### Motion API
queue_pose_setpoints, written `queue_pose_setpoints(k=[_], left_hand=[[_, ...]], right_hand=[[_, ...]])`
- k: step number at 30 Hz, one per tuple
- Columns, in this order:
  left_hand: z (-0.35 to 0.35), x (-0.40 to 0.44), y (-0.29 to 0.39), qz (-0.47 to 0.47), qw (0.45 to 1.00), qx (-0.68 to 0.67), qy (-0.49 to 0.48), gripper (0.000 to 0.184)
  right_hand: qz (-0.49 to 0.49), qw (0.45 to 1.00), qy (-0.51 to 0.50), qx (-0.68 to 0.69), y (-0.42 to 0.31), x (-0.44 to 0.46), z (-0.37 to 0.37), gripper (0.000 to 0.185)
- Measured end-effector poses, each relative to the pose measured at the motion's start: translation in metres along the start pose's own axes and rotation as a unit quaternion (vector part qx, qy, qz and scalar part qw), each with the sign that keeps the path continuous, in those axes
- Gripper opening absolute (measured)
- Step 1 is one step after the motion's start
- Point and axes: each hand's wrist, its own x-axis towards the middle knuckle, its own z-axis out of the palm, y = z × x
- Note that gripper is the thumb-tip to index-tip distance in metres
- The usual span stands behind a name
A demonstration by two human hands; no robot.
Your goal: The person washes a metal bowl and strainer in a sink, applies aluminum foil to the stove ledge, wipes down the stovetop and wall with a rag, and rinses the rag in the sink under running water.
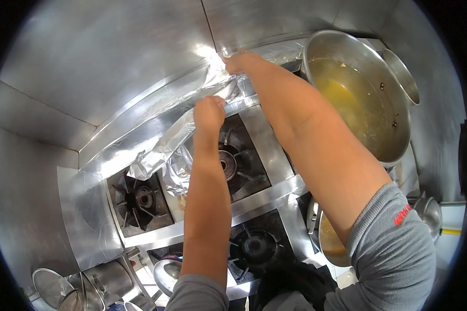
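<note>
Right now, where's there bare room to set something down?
Bare: the left rear burner, between steel sheet and foil; the front burner, right of your left forearm. Crowded: around your left hand, right hand and the large pot. Heat can't be judged.

Silver foil [170, 139], black burner [258, 247], yellowish liquid [347, 101], grey sleeve [392, 246], red lettering [402, 214].

Shiny silver foil [166, 142] is lying creased between the left hand [209, 111] and the right hand [238, 62], touching both; a long, crumpled stretch is trailing off to the left of the left hand.
</note>
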Motion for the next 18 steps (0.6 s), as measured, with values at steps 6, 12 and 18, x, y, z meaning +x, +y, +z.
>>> queue_pose_setpoints(k=[6,12,18], left_hand=[[0.029,-0.025,0.0,-0.094,0.979,0.12,-0.137,0.02],[0.031,-0.06,0.001,-0.134,0.964,0.155,-0.169,0.026],[0.03,-0.064,0.0,-0.079,0.975,0.205,0.03,0.051]], right_hand=[[-0.008,1.0,0.02,0.019,0.001,-0.006,0.002,0.053],[-0.001,0.998,0.066,0.016,-0.013,-0.004,0.001,0.042],[-0.166,0.958,-0.08,-0.22,-0.019,-0.061,-0.03,0.023]])
